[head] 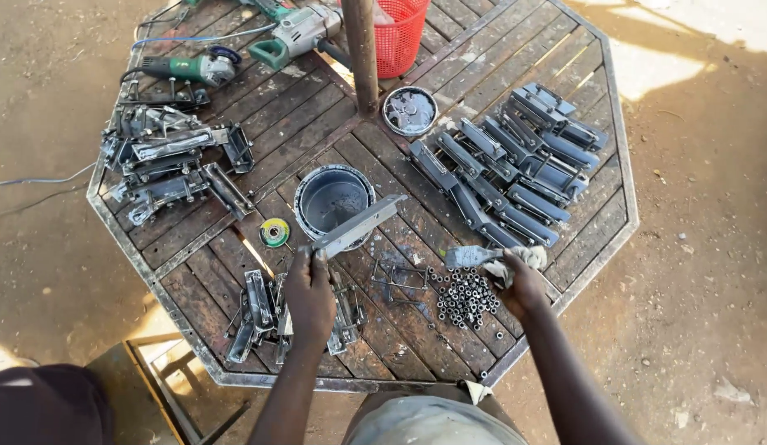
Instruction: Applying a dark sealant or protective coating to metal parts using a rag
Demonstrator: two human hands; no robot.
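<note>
Metal bracket (356,227) sits gripped in the left hand (309,290), held over a grey paint can (332,200). Right hand (522,284) clutches a rag (515,262) near loose nuts (464,298). An octagonal wooden-slat table (317,124) stands outdoors on bare dirt ground (696,247), crowded with painted brackets (515,165).

just one view here, a head-mounted cam looking almost straight down from above the person's own shoulders. It sits high enough to take in nearly the whole octagonal table (565,247) plus dirt ground on both sides, with the far edge cut off at the top. Both forearms enter from the bottom edge, and the lap shows right below, so nothing else overlaps with it
</note>
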